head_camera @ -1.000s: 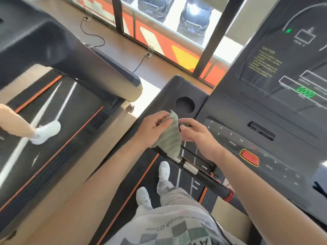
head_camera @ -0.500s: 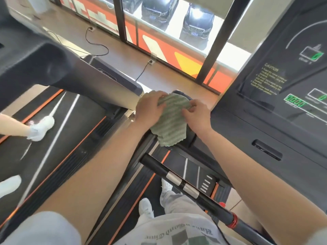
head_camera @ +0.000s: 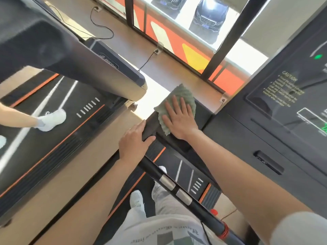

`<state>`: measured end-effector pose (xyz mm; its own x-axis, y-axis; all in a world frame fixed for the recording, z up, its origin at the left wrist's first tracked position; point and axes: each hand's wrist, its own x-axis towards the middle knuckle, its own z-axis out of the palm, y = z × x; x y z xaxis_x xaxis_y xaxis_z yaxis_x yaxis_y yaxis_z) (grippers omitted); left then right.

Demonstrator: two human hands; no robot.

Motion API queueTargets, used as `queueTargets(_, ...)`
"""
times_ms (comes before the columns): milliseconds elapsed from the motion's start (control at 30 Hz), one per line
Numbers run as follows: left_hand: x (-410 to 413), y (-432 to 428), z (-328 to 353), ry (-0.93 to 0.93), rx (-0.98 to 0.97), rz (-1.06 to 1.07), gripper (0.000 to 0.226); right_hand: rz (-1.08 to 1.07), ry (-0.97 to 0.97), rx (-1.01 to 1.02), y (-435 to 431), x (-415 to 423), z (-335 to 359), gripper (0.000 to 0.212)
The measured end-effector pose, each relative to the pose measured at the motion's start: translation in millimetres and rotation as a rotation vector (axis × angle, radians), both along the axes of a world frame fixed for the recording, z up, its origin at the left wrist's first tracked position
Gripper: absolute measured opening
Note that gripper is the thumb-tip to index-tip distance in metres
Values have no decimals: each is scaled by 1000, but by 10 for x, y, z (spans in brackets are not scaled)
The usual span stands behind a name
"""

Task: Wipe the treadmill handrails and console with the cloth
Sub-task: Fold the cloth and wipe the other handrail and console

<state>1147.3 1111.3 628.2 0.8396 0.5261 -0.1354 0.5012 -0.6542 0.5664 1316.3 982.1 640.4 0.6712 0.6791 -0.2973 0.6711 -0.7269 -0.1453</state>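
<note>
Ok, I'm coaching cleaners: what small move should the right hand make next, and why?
Probably draw the cloth back along the console wing: the right hand presses it flat at its far end, the nearer surface is uncovered, the left hand holds the edge.

- 2 hands: left hand [head_camera: 134,142], right hand [head_camera: 178,119].
- 1 green cloth [head_camera: 184,92].
- 2 treadmills: near treadmill [head_camera: 247,138], neighbouring treadmill [head_camera: 79,131].
- 2 silver plates [head_camera: 167,182] on 1 handlebar [head_camera: 150,167].
- 2 parked cars [head_camera: 210,13] outside the window.
</note>
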Motion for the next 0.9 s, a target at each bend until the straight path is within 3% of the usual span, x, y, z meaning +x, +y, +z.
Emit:
queueTargets(200,-17,16,31,-26,-44,8,71,-276,117,-191,-293,685,161,71)
queueTargets(400,-11,11,65,-28,-13,3,70,-121,45,-250,-398,293,156,81)
queueTargets(567,-5,6,79,-22,35,-15,69,-31,142,-210,-489,-230,234,71)
queueTargets(733,0,6,81,-40,50,-22,68,-68,42,-67,-460,-570,224,62)
queueTargets(900,-1,4,78,-51,63,-33,67,-98,102,30,-454,-803,276,77)
